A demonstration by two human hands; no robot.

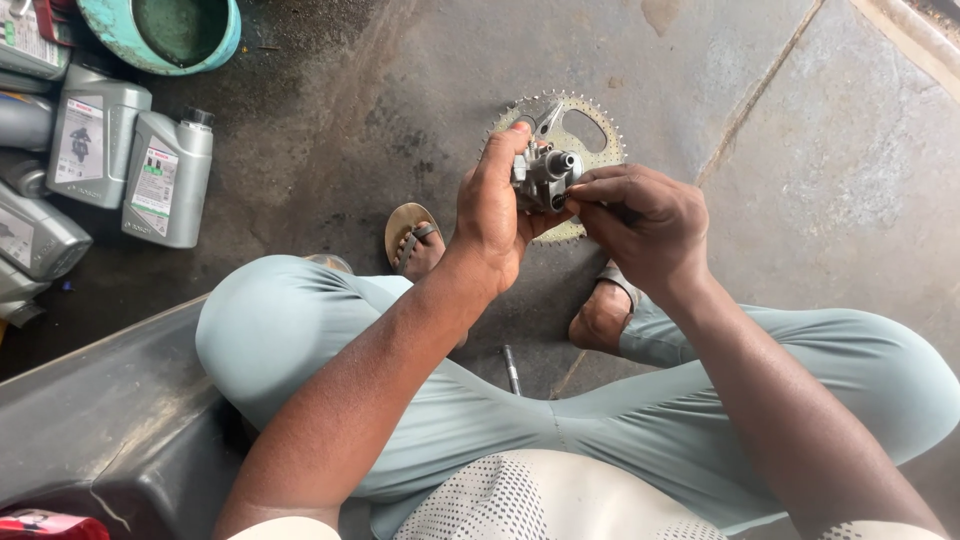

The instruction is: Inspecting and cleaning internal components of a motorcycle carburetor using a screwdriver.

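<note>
- The left hand point(497, 215) is wrapped around a small silver cast-metal pump-like part point(543, 175), fingers closed on its body and thumb up at its top edge; the part sits at about 12 o'clock from the person's lap, held in the air above the floor.
- The right hand point(640, 215) comes in from 3 o'clock, its fingertips pinched together against the right side of the same part, just under its short round nozzle.
- Behind the part, a flat round toothed steel sprocket point(590, 130) lies on the grey concrete floor point(800, 150), partly hidden by both hands.
- A short dark metal rod point(511, 368) lies on the floor between the knees, at 6 o'clock from the hands.
- At 9 to 10 o'clock stand grey plastic oil bottles point(168, 178), with a teal round basin point(165, 35) beyond them at 11 o'clock.
- Sandalled feet point(415, 240) rest just below the hands.
</note>
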